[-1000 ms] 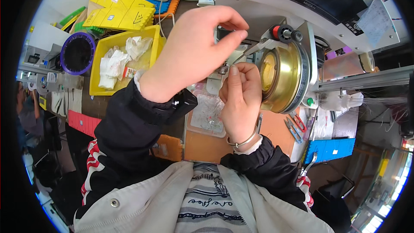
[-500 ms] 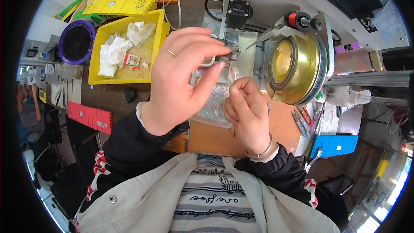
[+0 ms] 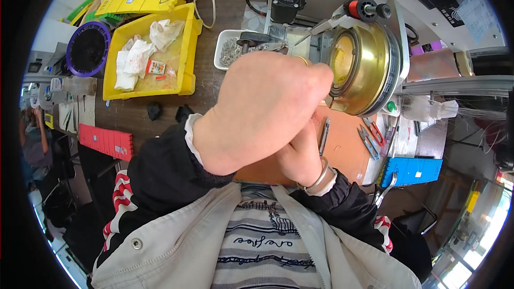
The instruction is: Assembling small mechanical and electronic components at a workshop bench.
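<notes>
My left hand [image 3: 262, 109] is closed, its back turned up and its fingers curled down out of sight. Whatever it may grip is hidden. Below and to its right, my right hand [image 3: 300, 158] is mostly covered by the left one; only its wrist side shows and its fingers are hidden. Both hands are close together above the orange-brown work mat [image 3: 342, 144]. Just beyond the left hand is a metal clamp-like fixture [image 3: 267, 45] of the machine. Right of the knuckles stands a large brass-coloured drum [image 3: 369, 69].
A white dish [image 3: 218, 56] of small metal pieces stands beyond my hands. At left are a yellow tray [image 3: 187, 83] with crumpled white paper and a purple-rimmed round container [image 3: 70, 48]. Tweezers [image 3: 325, 136] and blue-handled snips [image 3: 368, 142] lie on the mat. A red-and-black spool [image 3: 367, 9] tops the machine.
My left hand has left the clamp-like fixture, come toward me and to the right, and turned over as its fingers curled. It now covers most of my right hand.
</notes>
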Available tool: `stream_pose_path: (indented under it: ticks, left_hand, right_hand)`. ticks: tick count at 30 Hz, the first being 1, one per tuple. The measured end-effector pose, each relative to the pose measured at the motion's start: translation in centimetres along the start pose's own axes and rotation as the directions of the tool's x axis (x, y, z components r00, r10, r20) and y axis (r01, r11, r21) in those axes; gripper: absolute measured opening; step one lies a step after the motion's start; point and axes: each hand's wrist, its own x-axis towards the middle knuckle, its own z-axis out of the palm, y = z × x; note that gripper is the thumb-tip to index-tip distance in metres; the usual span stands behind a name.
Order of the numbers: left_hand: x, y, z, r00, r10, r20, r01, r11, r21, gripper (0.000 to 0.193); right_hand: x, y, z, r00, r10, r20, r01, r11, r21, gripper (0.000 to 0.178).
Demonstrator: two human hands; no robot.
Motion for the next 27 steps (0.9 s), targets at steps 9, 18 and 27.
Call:
stream_pose_path:
  ticks: [9, 18, 27]
  left_hand:
    - [-3.0, -2.4, -2.0, 0.963, -0.265, 0.054, 0.252, 0.803, -0.540, 0.009]
    - [-3.0, -1.0, 0.2, 0.998, -0.052, 0.048, 0.060, 0.977, -0.203, 0.021]
    - [-2.7, -3.5, -2.4, 0.950, -0.308, 0.047, 0.240, 0.627, -0.741, 0.010]
  right_hand:
    - [0.0, -1.2, -1.2, 0.935, 0.322, 0.146, -0.323, 0.946, -0.015, 0.010]
    - [-0.3, -0.1, -0.3, 0.968, -0.008, 0.251, 0.108, 0.914, -0.391, 0.025]
    - [0.4, -1.8, -1.3, 0.953, 0.229, 0.198, -0.157, 0.933, -0.323, 0.031]
